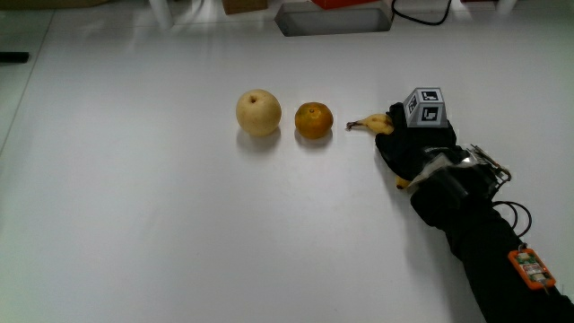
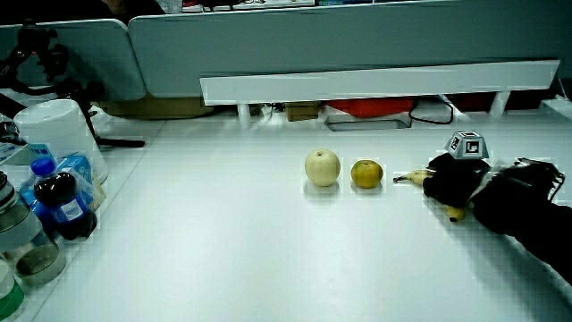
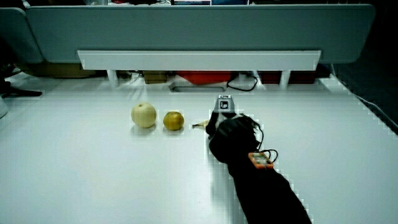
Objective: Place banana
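While the desk [image 1: 134,224] shows a short row near the middle of the frame, a pale round fruit [image 1: 258,112] comes first, then an orange [image 1: 314,120] just beside it. Next lies the banana [image 1: 372,124], down on the desk, its stem end pointing at the orange. Over it sits the hand [image 1: 413,148], fingers [image 1: 392,151] wrapped around the banana, with both tips poking out.

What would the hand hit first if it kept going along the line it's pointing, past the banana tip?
Likely the orange. The hand, its grip closed on the banana, points along the fruit row; the orange lies next, then the pale apple. Height above the table is unclear.
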Available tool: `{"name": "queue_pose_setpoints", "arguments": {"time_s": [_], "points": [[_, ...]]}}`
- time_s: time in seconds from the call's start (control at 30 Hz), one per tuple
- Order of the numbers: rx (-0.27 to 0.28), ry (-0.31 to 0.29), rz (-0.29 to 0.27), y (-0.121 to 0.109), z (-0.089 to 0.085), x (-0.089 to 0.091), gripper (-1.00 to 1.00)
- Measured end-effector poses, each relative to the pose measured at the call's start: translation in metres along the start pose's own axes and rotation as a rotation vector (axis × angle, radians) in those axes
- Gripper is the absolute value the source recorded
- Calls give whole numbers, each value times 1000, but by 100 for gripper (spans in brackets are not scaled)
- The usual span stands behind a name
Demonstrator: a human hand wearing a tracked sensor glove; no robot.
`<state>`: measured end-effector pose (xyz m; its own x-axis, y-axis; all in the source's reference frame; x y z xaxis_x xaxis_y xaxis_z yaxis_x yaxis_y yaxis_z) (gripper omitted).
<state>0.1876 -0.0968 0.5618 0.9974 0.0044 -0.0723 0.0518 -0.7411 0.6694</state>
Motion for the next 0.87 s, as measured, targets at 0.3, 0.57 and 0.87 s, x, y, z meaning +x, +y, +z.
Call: {"name": "queue_pose_setpoints", "arguments": {"time_s": [0.3,0.57,0.87], "points": [[16,85,38,-9,7,16,-100],[37,95,127,-24,33,27,-100],[9,142,249,-49,46,60,-100]]}}
